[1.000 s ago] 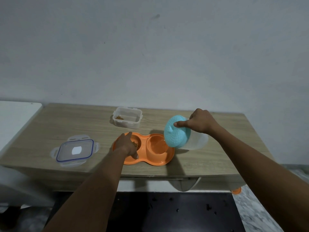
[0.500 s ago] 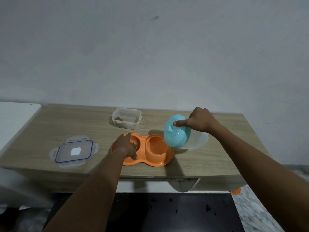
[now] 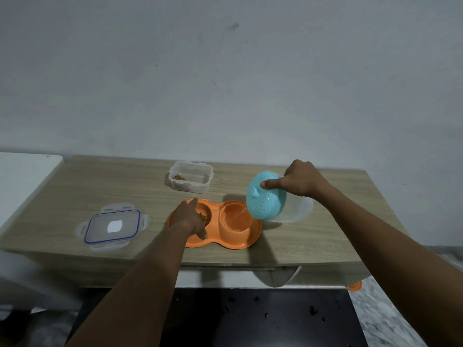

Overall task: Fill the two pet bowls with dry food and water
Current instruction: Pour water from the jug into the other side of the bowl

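An orange double pet bowl (image 3: 240, 242) lies near the table's front edge. Its left bowl holds brown dry food (image 3: 202, 217), partly covered by my left hand (image 3: 190, 219), which grips the dish's left rim. My right hand (image 3: 299, 180) holds a clear water jug with a turquoise lid (image 3: 266, 200), tipped to the left, forefinger pressed on the lid. A thin stream of water runs from the jug into the right bowl (image 3: 235, 217), where water is pooling.
A clear food container (image 3: 191, 182) with a few kibbles left stands behind the dish. Its blue-rimmed lid (image 3: 112, 225) lies at the left on the wooden table (image 3: 100, 186). A white surface (image 3: 22, 176) adjoins the table's left end.
The jug stays tilted over the right bowl and water keeps flowing. My left hand has stayed on the dish's left side.
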